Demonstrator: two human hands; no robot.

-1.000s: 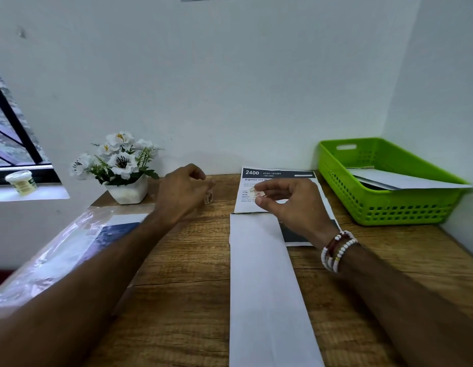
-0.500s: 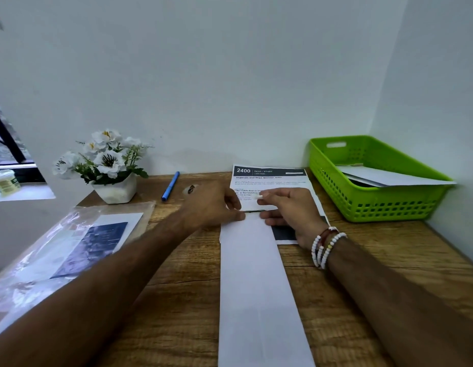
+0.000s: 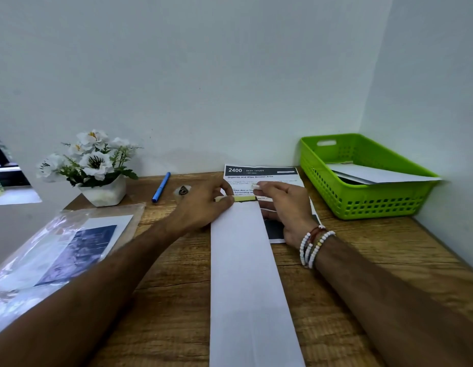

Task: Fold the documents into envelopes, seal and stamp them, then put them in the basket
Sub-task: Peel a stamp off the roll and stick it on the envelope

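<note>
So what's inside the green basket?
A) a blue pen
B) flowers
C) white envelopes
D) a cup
C: white envelopes lie flat in the green basket, while the blue pen and the flowers sit out on the table.

Envelope [image 3: 246, 274]: near end runs off the bottom edge.
Document [image 3: 262, 174] beyond the envelope: mostly under it, small print unreadable.
Strip [image 3: 244, 198] at the envelope's far end: left end hidden in my left hand's [image 3: 201, 207] pinch.
Scrap [image 3: 254, 185] pinched in my right hand [image 3: 285, 207], just past the envelope: too small to tell.
</note>
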